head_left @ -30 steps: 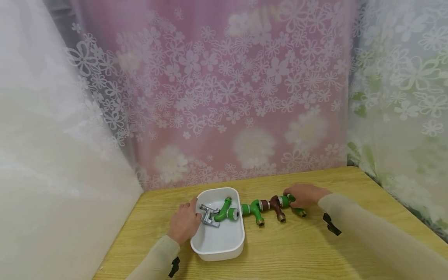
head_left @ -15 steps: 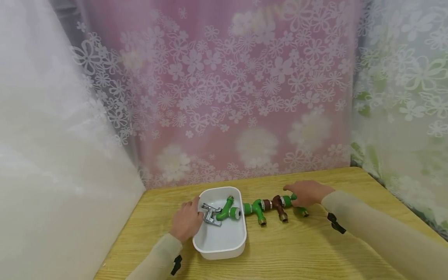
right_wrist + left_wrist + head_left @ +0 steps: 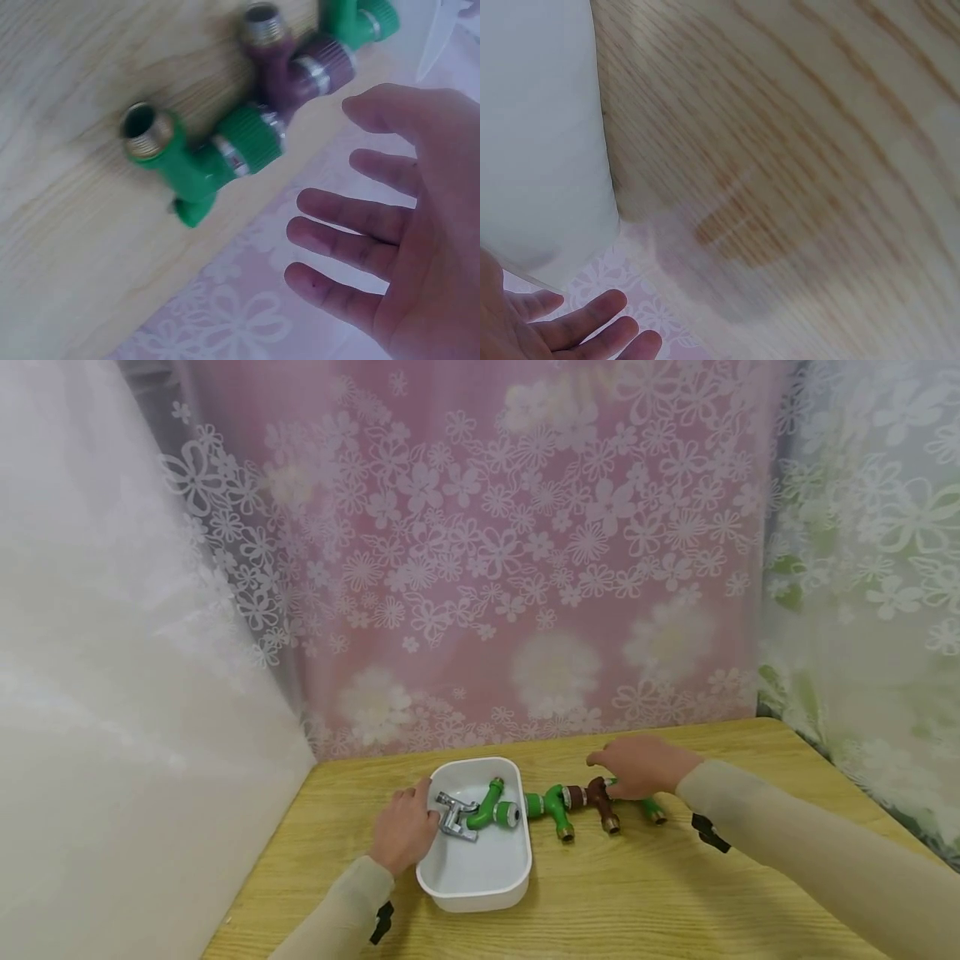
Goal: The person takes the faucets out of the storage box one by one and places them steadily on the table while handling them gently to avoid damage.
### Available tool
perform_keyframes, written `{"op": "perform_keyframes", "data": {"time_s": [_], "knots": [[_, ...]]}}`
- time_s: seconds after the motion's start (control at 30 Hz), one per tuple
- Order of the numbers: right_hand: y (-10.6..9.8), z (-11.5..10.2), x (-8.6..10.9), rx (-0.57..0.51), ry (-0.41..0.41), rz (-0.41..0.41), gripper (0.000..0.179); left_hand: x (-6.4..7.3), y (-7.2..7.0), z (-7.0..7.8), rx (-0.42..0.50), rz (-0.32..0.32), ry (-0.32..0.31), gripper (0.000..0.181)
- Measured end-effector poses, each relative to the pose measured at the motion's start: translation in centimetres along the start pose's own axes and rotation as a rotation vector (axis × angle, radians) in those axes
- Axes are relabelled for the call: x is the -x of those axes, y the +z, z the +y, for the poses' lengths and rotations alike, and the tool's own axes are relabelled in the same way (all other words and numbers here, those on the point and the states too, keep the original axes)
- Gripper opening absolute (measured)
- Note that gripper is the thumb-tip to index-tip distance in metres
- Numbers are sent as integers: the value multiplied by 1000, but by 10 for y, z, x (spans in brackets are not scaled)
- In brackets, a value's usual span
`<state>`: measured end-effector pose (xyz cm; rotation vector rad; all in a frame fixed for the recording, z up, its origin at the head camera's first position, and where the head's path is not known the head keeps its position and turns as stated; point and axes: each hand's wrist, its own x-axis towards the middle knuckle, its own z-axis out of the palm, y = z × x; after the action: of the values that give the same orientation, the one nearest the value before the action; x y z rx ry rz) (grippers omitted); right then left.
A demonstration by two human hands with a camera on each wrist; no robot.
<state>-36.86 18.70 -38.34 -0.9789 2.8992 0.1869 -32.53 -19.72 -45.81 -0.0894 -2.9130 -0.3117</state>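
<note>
My left hand [image 3: 405, 828] rests at the left rim of a white basin [image 3: 472, 881], its fingers fairly straight in the left wrist view. Inside the basin lie a chrome faucet [image 3: 456, 820] and a green tap [image 3: 487, 808]. Right of it, a row of taps lies on the table: a green tap [image 3: 557, 814], a brown tap [image 3: 602, 808] and another green tap [image 3: 656, 812]. Over the right end of this row hovers my right hand [image 3: 643, 767], holding nothing, fingers spread and straight. It partly hides the last green tap in the head view.
The wooden table [image 3: 600, 893] carries everything. Behind it hangs a pink floral curtain [image 3: 480, 610]. A pale sheet [image 3: 150, 693] closes off the left side, and a translucent floral curtain [image 3: 862, 652] the right.
My right hand has lifted from the rightmost green tap and shifted left and up, toward the brown tap. My left hand stays at the basin's rim.
</note>
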Motion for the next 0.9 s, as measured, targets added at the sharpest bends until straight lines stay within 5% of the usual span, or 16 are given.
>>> {"op": "perform_keyframes", "data": {"time_s": [0.9], "knots": [[-41, -78, -56, 66, -197, -29, 41, -1, 1, 0, 3, 29, 11, 53]]}}
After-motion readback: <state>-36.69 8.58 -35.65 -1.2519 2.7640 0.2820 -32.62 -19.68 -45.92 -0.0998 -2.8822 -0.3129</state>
